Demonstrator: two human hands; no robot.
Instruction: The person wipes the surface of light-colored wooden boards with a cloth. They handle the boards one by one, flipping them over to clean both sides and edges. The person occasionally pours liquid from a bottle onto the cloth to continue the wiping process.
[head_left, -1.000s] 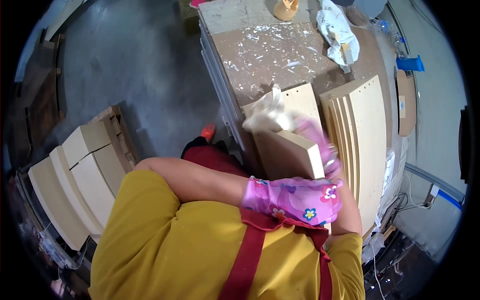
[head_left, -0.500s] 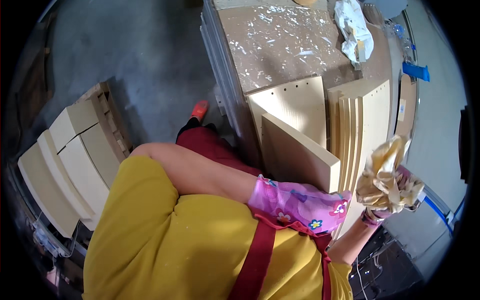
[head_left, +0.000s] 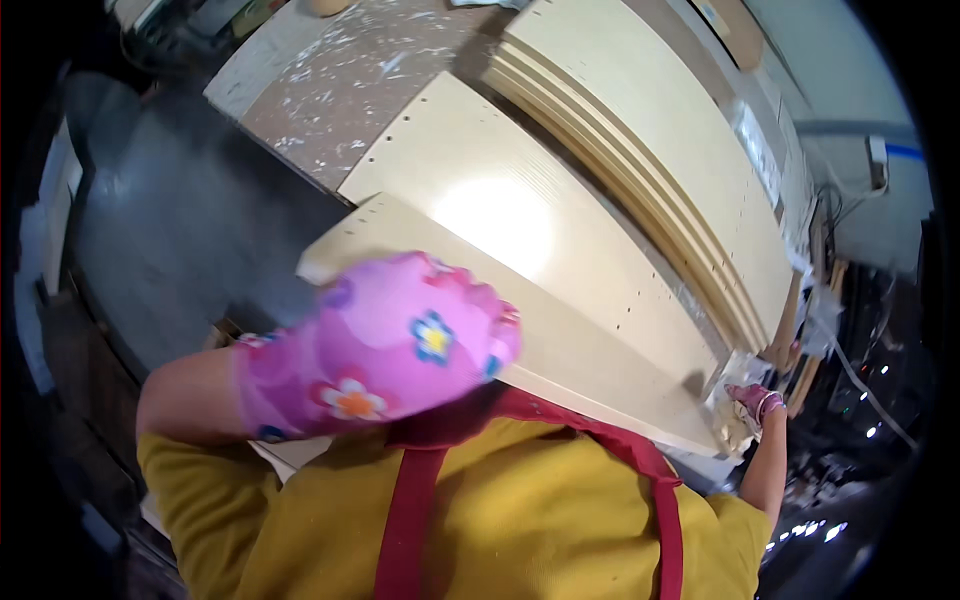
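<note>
My left hand is hidden behind its pink floral sleeve, which lies over the near side of a pale wooden board. Its fingers do not show, so I cannot tell what they do. At the board's right end my right hand, in a pinkish glove, is closed on a crumpled tan wad, either paper or cloth. Behind the near board, a wider pale panel with small drilled holes lies on the work surface and reflects bright light.
Several pale panels lie in a stack farther right. The brown bench top is spotted with white flecks. Grey floor shows at the left. Cables and clutter fill the dark area at the right.
My view has turned, and the boards now run diagonally. The right hand has brought the wad down from the air to the near board's right end. The left sleeve appears farther left.
</note>
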